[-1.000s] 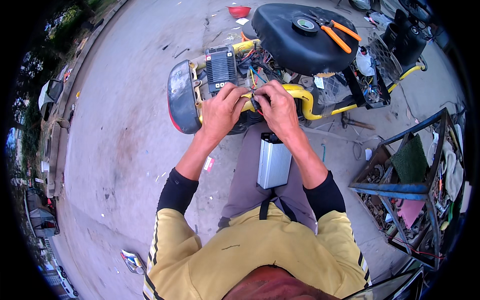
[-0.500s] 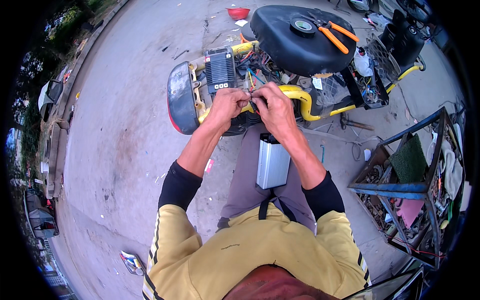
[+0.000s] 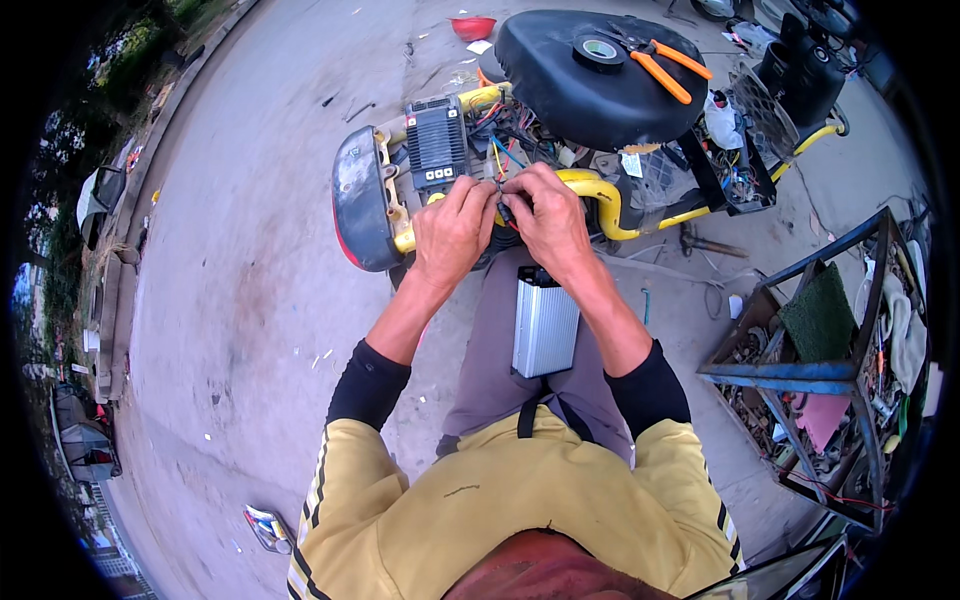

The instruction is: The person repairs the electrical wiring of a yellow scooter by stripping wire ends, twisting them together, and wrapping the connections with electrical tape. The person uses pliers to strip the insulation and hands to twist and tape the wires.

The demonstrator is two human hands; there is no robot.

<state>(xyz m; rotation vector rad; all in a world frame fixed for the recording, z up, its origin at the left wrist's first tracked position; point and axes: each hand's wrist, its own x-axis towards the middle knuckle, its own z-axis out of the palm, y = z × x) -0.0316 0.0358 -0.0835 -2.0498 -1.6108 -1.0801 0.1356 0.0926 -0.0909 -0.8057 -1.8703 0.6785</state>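
My left hand [image 3: 452, 228] and my right hand [image 3: 545, 212] meet over the near side of an opened vehicle with a yellow frame [image 3: 603, 203]. Fingertips of both pinch thin wires [image 3: 498, 178], close to where coloured strands come up from the chassis; a small dark piece shows under the right fingers. Exactly where the wires join is hidden by my fingers. Just beyond my left hand sits a black finned controller box [image 3: 438, 140]. A silver finned metal box [image 3: 546, 325] rests on my lap, between my forearms.
On the black seat [image 3: 570, 90] lie a roll of black tape [image 3: 599, 52] and orange-handled pliers [image 3: 668, 72]. A hammer [image 3: 715, 244] is on the ground to the right, near a metal-framed bin [image 3: 790, 378] of scraps. A red bowl [image 3: 473, 28] stands far ahead.
My left hand has turned at the wrist, its back now more upright, and its forearm has swung slightly right. My right hand stays nearly in place, still pinching at the wires.
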